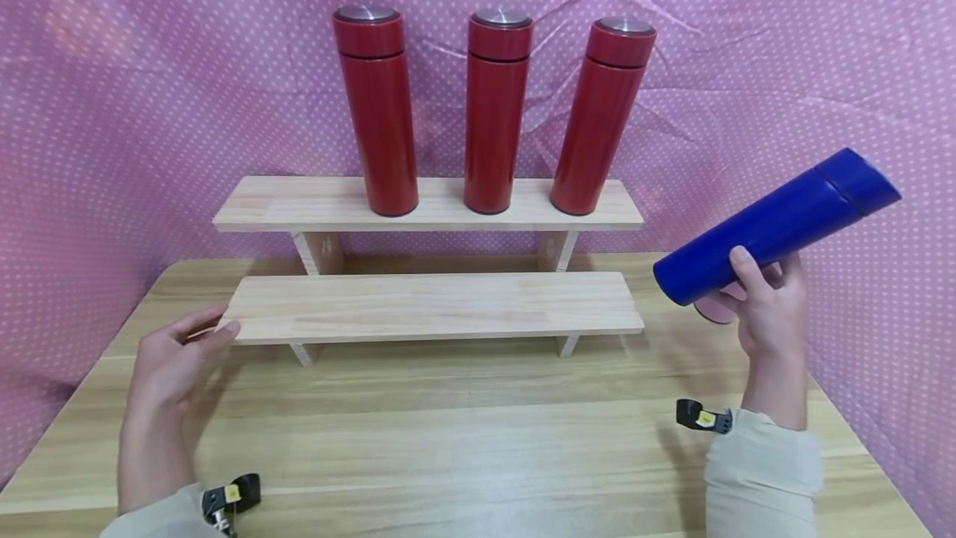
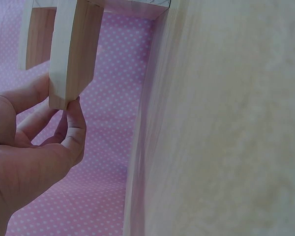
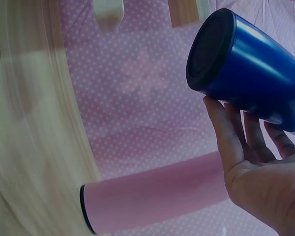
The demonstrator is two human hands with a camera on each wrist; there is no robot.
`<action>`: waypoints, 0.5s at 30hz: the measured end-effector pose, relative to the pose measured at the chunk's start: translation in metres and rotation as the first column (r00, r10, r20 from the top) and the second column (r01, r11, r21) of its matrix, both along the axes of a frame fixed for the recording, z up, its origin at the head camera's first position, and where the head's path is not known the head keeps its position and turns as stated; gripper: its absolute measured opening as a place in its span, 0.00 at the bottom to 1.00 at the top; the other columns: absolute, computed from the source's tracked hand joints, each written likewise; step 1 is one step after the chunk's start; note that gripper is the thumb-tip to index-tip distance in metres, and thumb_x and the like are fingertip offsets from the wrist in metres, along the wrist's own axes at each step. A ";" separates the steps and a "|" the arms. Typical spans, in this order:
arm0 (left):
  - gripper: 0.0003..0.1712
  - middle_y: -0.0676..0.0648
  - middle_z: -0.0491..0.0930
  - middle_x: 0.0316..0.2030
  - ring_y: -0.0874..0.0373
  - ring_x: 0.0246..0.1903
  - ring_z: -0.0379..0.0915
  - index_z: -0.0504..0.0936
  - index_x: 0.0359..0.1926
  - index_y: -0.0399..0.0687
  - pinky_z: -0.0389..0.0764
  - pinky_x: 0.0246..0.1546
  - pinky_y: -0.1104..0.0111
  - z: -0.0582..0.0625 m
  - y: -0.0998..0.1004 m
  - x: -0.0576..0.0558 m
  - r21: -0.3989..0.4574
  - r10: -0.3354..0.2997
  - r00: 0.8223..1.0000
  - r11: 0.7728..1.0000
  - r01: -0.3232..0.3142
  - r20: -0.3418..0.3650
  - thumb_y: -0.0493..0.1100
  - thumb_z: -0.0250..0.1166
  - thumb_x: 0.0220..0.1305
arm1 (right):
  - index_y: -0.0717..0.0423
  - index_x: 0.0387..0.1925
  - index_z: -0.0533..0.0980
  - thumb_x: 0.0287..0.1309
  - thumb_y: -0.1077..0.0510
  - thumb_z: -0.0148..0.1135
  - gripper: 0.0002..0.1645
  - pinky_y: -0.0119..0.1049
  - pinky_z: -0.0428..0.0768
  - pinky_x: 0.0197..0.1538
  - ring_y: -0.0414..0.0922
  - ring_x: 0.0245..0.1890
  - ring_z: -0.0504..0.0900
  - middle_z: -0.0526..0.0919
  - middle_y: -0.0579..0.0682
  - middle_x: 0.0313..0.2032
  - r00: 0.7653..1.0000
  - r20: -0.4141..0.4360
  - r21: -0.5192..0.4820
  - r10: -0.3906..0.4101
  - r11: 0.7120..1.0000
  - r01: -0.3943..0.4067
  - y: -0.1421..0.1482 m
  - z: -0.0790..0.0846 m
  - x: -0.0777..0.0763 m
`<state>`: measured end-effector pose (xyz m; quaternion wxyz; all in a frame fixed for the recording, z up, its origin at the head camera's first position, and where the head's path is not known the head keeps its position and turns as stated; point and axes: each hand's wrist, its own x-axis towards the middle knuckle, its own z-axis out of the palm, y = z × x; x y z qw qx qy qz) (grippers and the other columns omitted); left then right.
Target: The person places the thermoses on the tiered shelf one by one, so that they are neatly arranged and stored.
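Observation:
My right hand grips a blue thermos near its lower end. The thermos is held in the air, tilted, with its lid end up to the right. In the right wrist view its dark base faces the camera. My left hand pinches the left end of the lower shelf board of a two-tier wooden stand. In the left wrist view the thumb lies on one side of the board and fingertips on the other. On the upper shelf stand three red thermoses with metal-topped lids.
A pink thermos stands upright on the wood-grain table behind my right hand, mostly hidden in the head view. Pink polka-dot cloth hangs along the back and sides of the table.

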<state>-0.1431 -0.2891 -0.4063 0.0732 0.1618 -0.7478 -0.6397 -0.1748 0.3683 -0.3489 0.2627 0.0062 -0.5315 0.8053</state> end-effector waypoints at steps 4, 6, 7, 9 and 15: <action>0.28 0.66 0.79 0.37 0.71 0.33 0.77 0.82 0.63 0.55 0.78 0.35 0.79 0.000 0.000 0.000 0.012 0.006 1.000 1.000 -0.006 -0.003 0.46 0.76 0.62 | 0.50 0.64 0.69 0.65 0.68 0.64 0.29 0.39 0.86 0.32 0.45 0.42 0.87 0.80 0.53 0.49 1.000 -0.003 0.032 0.005 0.999 -0.005 -0.006 0.002 -0.002; 0.28 0.66 0.79 0.36 0.71 0.33 0.77 0.81 0.63 0.53 0.78 0.35 0.79 -0.001 0.000 0.000 0.000 0.005 1.000 1.000 -0.005 -0.005 0.45 0.76 0.62 | 0.50 0.64 0.68 0.65 0.67 0.65 0.30 0.39 0.86 0.31 0.45 0.41 0.88 0.80 0.53 0.49 1.000 0.004 0.038 0.008 0.999 -0.008 -0.009 0.002 -0.002; 0.28 0.66 0.79 0.36 0.71 0.33 0.77 0.81 0.63 0.53 0.78 0.35 0.79 -0.001 0.001 0.000 -0.001 0.007 1.000 1.000 -0.007 -0.005 0.45 0.76 0.62 | 0.50 0.64 0.68 0.65 0.67 0.65 0.29 0.39 0.86 0.31 0.44 0.40 0.88 0.81 0.52 0.49 1.000 0.010 0.043 0.006 0.999 -0.007 -0.010 0.002 -0.003; 0.29 0.66 0.79 0.36 0.71 0.33 0.77 0.81 0.64 0.52 0.78 0.35 0.79 -0.001 0.001 0.000 -0.006 0.011 1.000 1.000 -0.011 -0.006 0.45 0.75 0.62 | 0.50 0.63 0.68 0.64 0.67 0.66 0.29 0.38 0.86 0.30 0.44 0.39 0.88 0.82 0.52 0.48 1.000 0.018 0.050 0.009 0.999 -0.010 -0.013 0.001 -0.004; 0.30 0.66 0.80 0.36 0.72 0.34 0.77 0.80 0.65 0.52 0.78 0.36 0.80 -0.001 0.000 -0.001 -0.009 0.003 1.000 1.000 -0.003 -0.009 0.45 0.75 0.62 | 0.52 0.59 0.70 0.64 0.66 0.66 0.25 0.38 0.86 0.31 0.43 0.39 0.88 0.83 0.51 0.46 0.999 0.031 0.073 0.015 0.997 -0.017 -0.019 -0.002 -0.008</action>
